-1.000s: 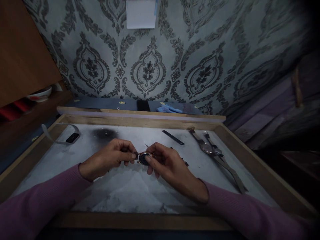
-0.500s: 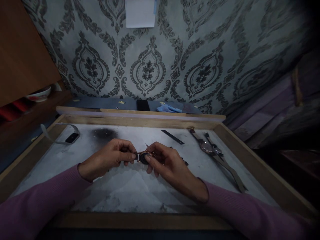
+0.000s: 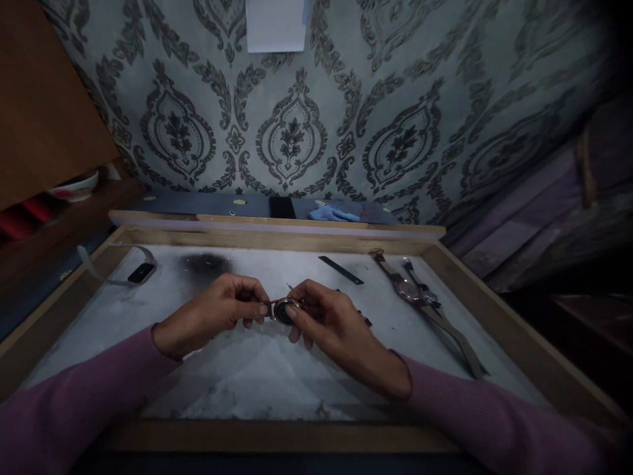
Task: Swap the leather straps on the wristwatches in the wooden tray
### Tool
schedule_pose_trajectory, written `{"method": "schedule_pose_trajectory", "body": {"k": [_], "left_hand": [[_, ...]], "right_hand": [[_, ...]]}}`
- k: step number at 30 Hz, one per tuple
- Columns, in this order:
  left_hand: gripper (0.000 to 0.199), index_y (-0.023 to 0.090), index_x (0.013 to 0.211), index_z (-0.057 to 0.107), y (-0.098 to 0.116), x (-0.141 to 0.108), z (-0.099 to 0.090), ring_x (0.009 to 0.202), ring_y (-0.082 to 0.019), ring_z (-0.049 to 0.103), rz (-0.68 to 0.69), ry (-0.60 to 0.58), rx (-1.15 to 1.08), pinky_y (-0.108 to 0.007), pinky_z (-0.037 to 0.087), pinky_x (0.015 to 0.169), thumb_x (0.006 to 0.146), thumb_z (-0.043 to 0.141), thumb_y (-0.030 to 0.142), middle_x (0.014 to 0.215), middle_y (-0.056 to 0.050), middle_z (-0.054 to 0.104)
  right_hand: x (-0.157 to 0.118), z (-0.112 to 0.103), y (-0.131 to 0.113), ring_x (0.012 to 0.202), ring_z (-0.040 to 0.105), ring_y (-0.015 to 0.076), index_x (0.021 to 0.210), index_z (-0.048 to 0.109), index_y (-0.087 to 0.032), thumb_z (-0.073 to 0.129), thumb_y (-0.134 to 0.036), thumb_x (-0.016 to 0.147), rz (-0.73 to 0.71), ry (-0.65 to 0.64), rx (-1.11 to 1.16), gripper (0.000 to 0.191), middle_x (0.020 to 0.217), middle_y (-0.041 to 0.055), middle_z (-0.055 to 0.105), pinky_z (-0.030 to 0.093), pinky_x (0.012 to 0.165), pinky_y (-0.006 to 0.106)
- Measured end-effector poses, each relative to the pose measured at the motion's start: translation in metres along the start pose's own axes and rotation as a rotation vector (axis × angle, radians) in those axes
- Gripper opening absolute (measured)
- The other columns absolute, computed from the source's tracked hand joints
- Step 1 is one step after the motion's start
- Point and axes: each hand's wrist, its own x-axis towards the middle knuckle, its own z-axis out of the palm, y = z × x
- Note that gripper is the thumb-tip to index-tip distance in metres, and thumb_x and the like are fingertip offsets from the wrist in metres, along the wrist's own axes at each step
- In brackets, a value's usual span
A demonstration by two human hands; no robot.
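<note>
A round wristwatch with a dark face and a gold-toned rim is held over the middle of the white sheet. My right hand is closed on its case, the thumb lying across the face. Between the thumb and fingers of my left hand is pinched a short dark strap piece, at the left side of the case. Whether the strap is joined to the case I cannot tell. A thin pointed tip sticks up behind the right fingers; the rest of it is hidden.
Wooden walls frame the white sheet. A smartwatch with a pale strap lies at left. Further right are a dark flat blade-like strip and several watches. Behind the frame sit a black phone and a blue cloth.
Both hands hold nearly the same pose. The watch has tilted slightly in the fingers, and the view has shifted a little.
</note>
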Motion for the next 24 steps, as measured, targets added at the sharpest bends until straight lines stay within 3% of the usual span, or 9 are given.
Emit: {"method": "schedule_pose_trajectory", "body": {"k": [24], "left_hand": [[0.010, 0.016, 0.069, 0.062, 0.0011, -0.0007, 0.0005, 0.049, -0.007, 0.039, 0.061, 0.011, 0.004, -0.019, 0.022, 0.045, 0.066, 0.067, 0.025, 0.055, 0.005, 0.053]], "right_hand": [[-0.0007, 0.0009, -0.0004, 0.048, 0.057, 0.0094, 0.083, 0.052, -0.016, 0.055, -0.028, 0.088, -0.014, 0.008, 0.004, 0.014, 0.059, -0.0004, 0.060, 0.046, 0.043, 0.019]]}}
